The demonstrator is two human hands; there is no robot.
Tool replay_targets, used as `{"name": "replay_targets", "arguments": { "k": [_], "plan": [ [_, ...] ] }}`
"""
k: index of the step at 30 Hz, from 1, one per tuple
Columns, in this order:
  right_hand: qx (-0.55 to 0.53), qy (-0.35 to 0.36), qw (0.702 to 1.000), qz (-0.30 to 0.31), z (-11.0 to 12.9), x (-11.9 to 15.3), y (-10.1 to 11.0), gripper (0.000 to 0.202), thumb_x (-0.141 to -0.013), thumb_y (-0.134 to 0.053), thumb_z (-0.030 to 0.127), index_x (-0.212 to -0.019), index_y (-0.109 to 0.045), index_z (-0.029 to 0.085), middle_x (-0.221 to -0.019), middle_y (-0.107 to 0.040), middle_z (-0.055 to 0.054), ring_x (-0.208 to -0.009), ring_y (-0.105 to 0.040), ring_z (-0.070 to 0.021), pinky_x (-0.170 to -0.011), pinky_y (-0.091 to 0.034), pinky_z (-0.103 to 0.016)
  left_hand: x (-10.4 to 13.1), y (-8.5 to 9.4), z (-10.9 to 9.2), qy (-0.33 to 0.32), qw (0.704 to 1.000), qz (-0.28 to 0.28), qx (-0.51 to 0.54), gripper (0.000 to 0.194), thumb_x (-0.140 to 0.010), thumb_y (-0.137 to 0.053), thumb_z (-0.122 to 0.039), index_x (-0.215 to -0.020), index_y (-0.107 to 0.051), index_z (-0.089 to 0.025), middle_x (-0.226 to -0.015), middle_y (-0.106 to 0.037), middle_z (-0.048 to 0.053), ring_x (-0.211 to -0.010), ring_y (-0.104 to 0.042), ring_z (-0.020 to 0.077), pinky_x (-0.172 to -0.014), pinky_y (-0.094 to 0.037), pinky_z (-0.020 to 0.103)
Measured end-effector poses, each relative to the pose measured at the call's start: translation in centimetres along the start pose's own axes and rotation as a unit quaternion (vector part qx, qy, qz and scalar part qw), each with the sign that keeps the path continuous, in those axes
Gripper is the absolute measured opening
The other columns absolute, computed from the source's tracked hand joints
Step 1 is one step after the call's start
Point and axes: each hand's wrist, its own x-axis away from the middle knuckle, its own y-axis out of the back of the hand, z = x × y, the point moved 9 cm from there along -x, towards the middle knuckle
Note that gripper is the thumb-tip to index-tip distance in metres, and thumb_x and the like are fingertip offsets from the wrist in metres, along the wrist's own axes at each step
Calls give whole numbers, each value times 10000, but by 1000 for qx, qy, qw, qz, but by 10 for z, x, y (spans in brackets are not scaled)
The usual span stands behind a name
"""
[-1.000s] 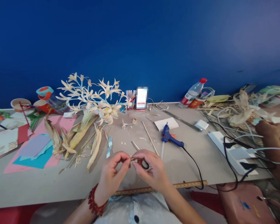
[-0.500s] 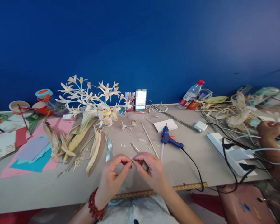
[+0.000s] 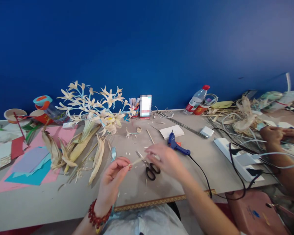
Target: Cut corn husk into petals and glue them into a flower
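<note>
My left hand point(image 3: 117, 173), with a red beaded bracelet at the wrist, pinches a narrow pale strip, seemingly corn husk point(image 3: 138, 161), above the table. The strip runs to my right hand point(image 3: 165, 160), whose closed fingers are at its other end and slightly blurred. Beneath that hand lie scissors point(image 3: 151, 174) with black handles, blades pointing away. A light blue ribbon point(image 3: 113, 153) lies just beyond my left hand. Farther off are a small husk flower piece point(image 3: 131, 133) and a thin stick point(image 3: 150, 136), partly hidden by my right hand.
Left are a husk-flower arrangement point(image 3: 107, 111), corn husks point(image 3: 82, 150) and coloured paper point(image 3: 31, 161). A blue glue gun point(image 3: 177, 145) with a trailing cord lies right, before a power strip point(image 3: 235, 160). A phone point(image 3: 145, 106) stands at the wall. Another person's hands point(image 3: 271, 133) work far right.
My hands, close together before, are now apart with the strip stretched between them. The right hand has moved right and away from me, uncovering the scissors' handles. The view has shifted slightly.
</note>
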Motion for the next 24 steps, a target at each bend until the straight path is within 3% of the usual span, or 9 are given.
{"name": "replay_targets", "arguments": {
  "k": [2, 6, 8, 11, 15, 24],
  "plan": [
    [161, -106, 979, 66, -53, -26, 9, 207, -993, -502, 299, -1074, -678, 227, -1076, -723, -59, -994, -659, -192, -823, -502, -279, 0, -1, 1, 12, 1000, 1, 16, 80, -882, -639, -244, -815, -639, -200, -926, -597, 23, -846, -582, 138, -818, -483, 255],
    [242, -181, 946, 114, -122, -77, 15, 166, -949, -583, 248, -998, -701, 140, -992, -716, -115, -992, -660, -264, -820, -527, -365, 0, -7, -2, 9, 1000, 12, 19, 97, -888, -628, -238, -801, -640, -197, -877, -578, 19, -833, -572, 138, -809, -487, 248],
    [268, -196, 933, 139, -142, -93, 5, 228, -952, -606, 289, -1108, -649, 128, -1106, -672, -103, -993, -655, -238, -847, -545, -411, 0, -8, -5, 1, 1000, 15, 19, 99, -892, -621, -233, -801, -642, -199, -878, -576, 19, -835, -567, 135, -813, -488, 244],
    [294, -202, 919, 167, -156, -104, -15, 328, -954, -615, 310, -1228, -582, 135, -1226, -609, -111, -1027, -640, -235, -864, -555, -431, 0, -5, -7, -9, 1000, 13, 14, 87, -886, -625, -241, -811, -647, -203, -895, -584, 23, -836, -568, 139, -826, -497, 257],
    [306, -199, 912, 186, -164, -107, -31, 317, -958, -604, 277, -1227, -584, 110, -1220, -613, -128, -1040, -636, -243, -866, -554, -422, 0, 1, -8, -8, 1000, -1, -10, 109, -867, -642, -270, -788, -645, -195, -877, -594, 33, -819, -580, 154, -805, -509, 276],
    [276, -193, 916, 218, -179, -109, -29, 302, -964, -597, 310, -1230, -584, 167, -1234, -609, -93, -1029, -638, -231, -860, -556, -432, -2, -3, -9, -12, 1000, 10, -22, 151, -872, -633, -282, -757, -638, -184, -843, -591, 38, -809, -572, 160, -798, -505, 282]
  ]
}}
